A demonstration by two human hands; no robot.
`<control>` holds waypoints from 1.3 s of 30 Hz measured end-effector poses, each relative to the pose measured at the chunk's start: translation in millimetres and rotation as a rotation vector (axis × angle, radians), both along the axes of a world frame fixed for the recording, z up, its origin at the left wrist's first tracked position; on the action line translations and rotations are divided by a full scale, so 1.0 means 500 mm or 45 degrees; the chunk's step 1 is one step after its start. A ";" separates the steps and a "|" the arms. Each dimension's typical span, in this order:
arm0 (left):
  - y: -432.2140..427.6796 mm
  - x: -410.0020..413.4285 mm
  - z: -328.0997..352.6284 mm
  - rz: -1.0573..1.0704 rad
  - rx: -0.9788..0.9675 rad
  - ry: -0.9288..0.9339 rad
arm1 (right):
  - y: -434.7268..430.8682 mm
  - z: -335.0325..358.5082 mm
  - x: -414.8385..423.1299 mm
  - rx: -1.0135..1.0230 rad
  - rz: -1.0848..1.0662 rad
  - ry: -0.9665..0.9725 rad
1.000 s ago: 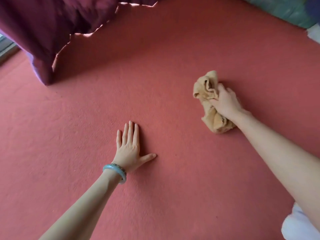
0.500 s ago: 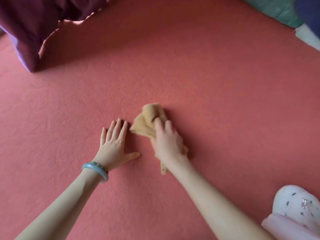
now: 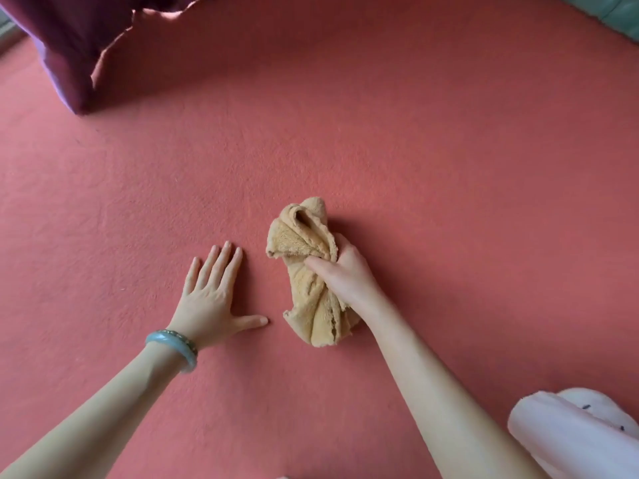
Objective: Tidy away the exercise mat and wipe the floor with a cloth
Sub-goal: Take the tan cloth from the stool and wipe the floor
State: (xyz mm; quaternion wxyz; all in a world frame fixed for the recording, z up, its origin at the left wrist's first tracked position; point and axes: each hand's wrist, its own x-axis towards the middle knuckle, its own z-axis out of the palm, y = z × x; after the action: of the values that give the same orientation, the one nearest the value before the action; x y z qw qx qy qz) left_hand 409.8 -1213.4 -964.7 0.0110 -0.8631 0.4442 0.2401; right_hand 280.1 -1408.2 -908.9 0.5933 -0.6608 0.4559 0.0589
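Note:
A crumpled tan cloth lies bunched on the red floor in the middle of the view. My right hand grips its middle, fingers curled round the folds, and presses it down onto the floor. Just to its left, my left hand lies flat on the floor with straight spread fingers, a pale blue bangle on the wrist. The two hands are a short gap apart. No exercise mat is in view.
A dark maroon curtain hangs down to the floor at the top left. A green surface shows at the top right corner. My pale pink trouser leg and white shoe sit at the bottom right.
My right hand swept the cloth from the right towards my left hand, then a little back to the right. My left hand stayed flat on the floor.

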 end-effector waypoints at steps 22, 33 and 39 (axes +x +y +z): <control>-0.427 -0.216 1.126 1.194 -0.902 1.513 | -0.316 1.067 -0.137 0.521 0.044 -0.373; -0.361 -0.304 1.533 1.546 -1.197 1.534 | -0.379 1.503 -0.185 0.659 -0.133 -0.105; -0.312 -0.313 1.684 1.472 -1.266 1.622 | -0.342 1.662 -0.194 0.671 -0.092 -0.113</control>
State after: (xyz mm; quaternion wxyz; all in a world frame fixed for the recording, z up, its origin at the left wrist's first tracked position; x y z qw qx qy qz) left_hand 253.1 -1369.4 -122.6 -0.7115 -0.5633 -0.0718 0.4139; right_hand 183.1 -1579.4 -77.8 0.7659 -0.4688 0.4218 0.1251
